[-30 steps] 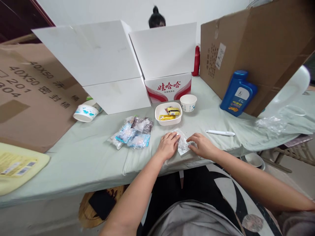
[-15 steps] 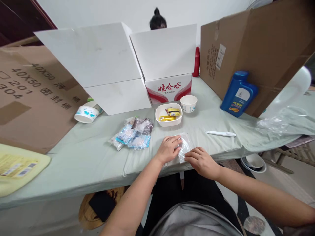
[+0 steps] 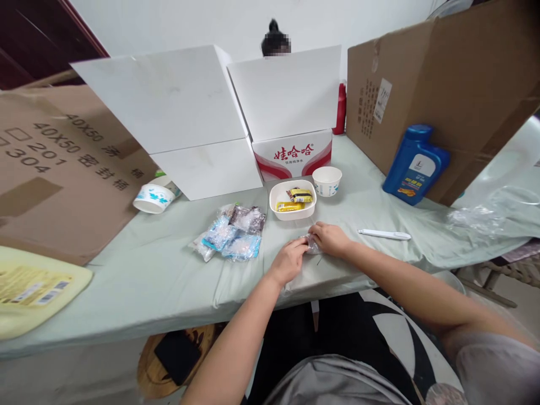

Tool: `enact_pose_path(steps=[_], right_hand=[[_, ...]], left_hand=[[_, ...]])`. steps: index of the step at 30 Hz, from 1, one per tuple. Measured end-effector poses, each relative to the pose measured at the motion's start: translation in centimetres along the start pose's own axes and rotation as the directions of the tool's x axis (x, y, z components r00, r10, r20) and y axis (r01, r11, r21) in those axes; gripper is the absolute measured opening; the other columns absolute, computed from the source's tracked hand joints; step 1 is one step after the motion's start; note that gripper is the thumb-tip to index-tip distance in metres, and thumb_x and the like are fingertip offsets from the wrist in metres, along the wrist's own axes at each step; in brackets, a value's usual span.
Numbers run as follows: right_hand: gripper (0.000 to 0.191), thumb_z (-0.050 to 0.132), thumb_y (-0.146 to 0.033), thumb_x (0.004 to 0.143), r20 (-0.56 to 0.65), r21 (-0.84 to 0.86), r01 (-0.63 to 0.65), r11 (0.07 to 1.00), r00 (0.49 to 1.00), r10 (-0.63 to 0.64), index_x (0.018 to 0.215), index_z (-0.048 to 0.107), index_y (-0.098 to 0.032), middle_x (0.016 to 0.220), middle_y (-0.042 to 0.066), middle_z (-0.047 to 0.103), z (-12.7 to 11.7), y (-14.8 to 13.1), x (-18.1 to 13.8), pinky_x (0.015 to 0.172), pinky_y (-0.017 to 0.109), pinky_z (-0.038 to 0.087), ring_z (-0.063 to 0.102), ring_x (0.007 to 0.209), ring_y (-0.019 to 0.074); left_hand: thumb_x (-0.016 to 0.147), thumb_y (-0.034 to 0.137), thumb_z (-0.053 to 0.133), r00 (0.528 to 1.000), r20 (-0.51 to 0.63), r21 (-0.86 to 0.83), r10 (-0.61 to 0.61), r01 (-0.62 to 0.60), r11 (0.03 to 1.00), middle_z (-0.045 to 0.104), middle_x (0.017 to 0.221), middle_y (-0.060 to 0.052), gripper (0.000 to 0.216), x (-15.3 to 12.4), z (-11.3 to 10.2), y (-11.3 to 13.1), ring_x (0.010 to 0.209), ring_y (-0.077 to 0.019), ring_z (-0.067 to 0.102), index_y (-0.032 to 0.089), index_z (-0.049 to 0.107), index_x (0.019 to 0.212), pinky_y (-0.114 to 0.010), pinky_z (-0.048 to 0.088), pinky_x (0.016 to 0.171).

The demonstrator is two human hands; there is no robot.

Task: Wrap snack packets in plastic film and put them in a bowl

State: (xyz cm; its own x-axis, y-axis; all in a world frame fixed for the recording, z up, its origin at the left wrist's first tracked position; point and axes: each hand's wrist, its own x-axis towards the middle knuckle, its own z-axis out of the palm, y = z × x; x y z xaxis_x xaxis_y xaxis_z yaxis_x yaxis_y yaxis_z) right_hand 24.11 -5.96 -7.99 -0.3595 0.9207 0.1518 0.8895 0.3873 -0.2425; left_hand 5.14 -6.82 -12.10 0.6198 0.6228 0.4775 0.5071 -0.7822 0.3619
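Observation:
A small piece of clear, crinkled plastic wrap (image 3: pixel 313 246) lies on the cloth near the table's front edge, partly covered by my fingers. My left hand (image 3: pixel 288 261) pinches its left side, and my right hand (image 3: pixel 331 239) is closed over its right and far side. Whether anything is inside the wrap I cannot make out. Just beyond my hands stands a white plastic tub (image 3: pixel 275 212) holding a few yellow packets (image 3: pixel 300 195). To the left lies a pile of plastic-wrapped packets (image 3: pixel 236 232), blue, brown and clear.
A white utility knife (image 3: pixel 383 234) lies to the right. Behind are a paper bowl (image 3: pixel 327 182), a white carton (image 3: pixel 291 154) and a blue bottle (image 3: pixel 415 166) beside a large cardboard box (image 3: pixel 422 84). Another paper bowl (image 3: pixel 154 198) lies tipped at left. A person sits behind the carton.
My right hand has moved forward and left, up to the wrap's far side. The wrap, spread out flat before, is now gathered smaller between both hands.

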Motion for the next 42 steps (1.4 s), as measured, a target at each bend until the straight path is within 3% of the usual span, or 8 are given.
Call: enact_pose_path(steps=[3, 8, 13, 19, 21, 23, 26, 42], right_hand=[[0.026, 0.042, -0.027, 0.096, -0.003, -0.023, 0.010, 1.000, 1.000, -0.010, 0.105, 0.064, -0.017, 0.102, 0.010, 0.065, 1.1, 0.2, -0.2, 0.067, 0.028, 0.038, 0.063, 0.082, 0.0203], [0.027, 0.040, -0.028, 0.097, -0.022, -0.055, 0.024, 0.998, 0.999, -0.025, 0.108, 0.063, -0.019, 0.101, 0.008, 0.064, 1.4, 0.1, -0.7, 0.066, 0.029, 0.036, 0.061, 0.082, 0.0191], [0.025, 0.042, -0.029, 0.097, -0.052, -0.072, 0.022, 0.997, 0.998, -0.026, 0.103, 0.064, -0.019, 0.097, 0.007, 0.064, 1.5, 0.2, -0.5, 0.067, 0.030, 0.036, 0.058, 0.082, 0.0193], [0.020, 0.048, -0.014, 0.088, -0.212, -0.105, -0.166, 0.981, 0.967, 0.141, 0.099, 0.065, -0.013, 0.102, 0.016, 0.062, 1.8, 0.6, -0.5, 0.081, 0.038, 0.038, 0.051, 0.098, 0.0286], [0.021, 0.048, -0.012, 0.088, -0.287, -0.059, -0.101, 0.993, 0.955, 0.080, 0.101, 0.065, -0.014, 0.106, 0.016, 0.062, 1.7, 0.8, -0.6, 0.085, 0.040, 0.039, 0.050, 0.102, 0.0290], [0.022, 0.049, -0.011, 0.087, -0.325, -0.005, 0.113, 0.994, 0.939, -0.109, 0.101, 0.065, -0.014, 0.108, 0.014, 0.062, 1.7, 1.0, -0.8, 0.090, 0.039, 0.040, 0.050, 0.104, 0.0264], [0.019, 0.049, -0.012, 0.088, -0.271, 0.059, 0.350, 0.935, 0.907, -0.323, 0.096, 0.067, -0.015, 0.099, 0.010, 0.066, 1.8, 0.9, -0.9, 0.089, 0.035, 0.044, 0.054, 0.096, 0.0219], [0.021, 0.050, -0.019, 0.091, -0.168, 0.027, 0.260, 0.965, 0.953, -0.252, 0.096, 0.071, -0.016, 0.100, 0.010, 0.069, 1.7, 0.4, -0.9, 0.089, 0.032, 0.044, 0.057, 0.096, 0.0211]], left_hand=[[0.079, -0.001, 0.042, 1.000, -0.031, 0.000, -0.003, 0.003, 1.000, 0.065, 0.118, -0.008, 0.035, -0.1, -0.1, 0.2, 0.109, -0.0204, 0.062, 0.019, 0.066, 0.096, -0.037, 0.053, 0.096], [0.085, 0.005, 0.041, 0.973, -0.229, 0.017, -0.033, 0.038, 0.999, 0.063, 0.113, -0.011, 0.033, 0.0, -1.2, 1.3, 0.109, -0.0209, 0.058, 0.017, 0.061, 0.108, -0.039, 0.050, 0.096], [0.087, 0.029, 0.056, 0.991, -0.068, 0.073, 0.111, -0.106, 0.992, 0.065, 0.115, -0.009, 0.021, 0.3, -1.6, 2.2, 0.119, -0.0277, 0.052, 0.020, 0.065, 0.104, -0.046, 0.044, 0.098], [0.085, 0.016, 0.056, 0.998, -0.069, 0.076, 0.009, -0.004, 0.997, 0.071, 0.094, -0.005, 0.010, 0.4, -0.7, 1.9, 0.099, -0.0214, 0.065, 0.020, 0.065, 0.083, -0.040, 0.048, 0.088], [0.083, 0.014, 0.057, 0.997, -0.075, 0.069, 0.022, -0.017, 0.998, 0.071, 0.096, -0.005, 0.010, 0.4, -0.6, 1.8, 0.101, -0.0216, 0.065, 0.020, 0.065, 0.085, -0.040, 0.049, 0.089], [0.082, 0.012, 0.058, 0.997, -0.068, 0.066, 0.026, -0.021, 0.998, 0.071, 0.097, -0.006, 0.011, 0.3, -0.6, 1.8, 0.104, -0.0218, 0.064, 0.020, 0.065, 0.086, -0.040, 0.050, 0.091], [0.081, 0.011, 0.058, 0.996, -0.088, 0.090, -0.005, 0.013, 0.996, 0.070, 0.099, -0.007, 0.012, 0.3, -0.5, 1.7, 0.104, -0.0226, 0.064, 0.020, 0.064, 0.084, -0.040, 0.051, 0.092], [0.084, 0.021, 0.058, 0.982, -0.171, 0.185, -0.075, 0.106, 0.977, 0.064, 0.076, -0.006, 0.015, 0.1, -0.6, 1.9, 0.084, -0.0234, 0.061, 0.019, 0.060, 0.070, -0.041, 0.050, 0.080]])
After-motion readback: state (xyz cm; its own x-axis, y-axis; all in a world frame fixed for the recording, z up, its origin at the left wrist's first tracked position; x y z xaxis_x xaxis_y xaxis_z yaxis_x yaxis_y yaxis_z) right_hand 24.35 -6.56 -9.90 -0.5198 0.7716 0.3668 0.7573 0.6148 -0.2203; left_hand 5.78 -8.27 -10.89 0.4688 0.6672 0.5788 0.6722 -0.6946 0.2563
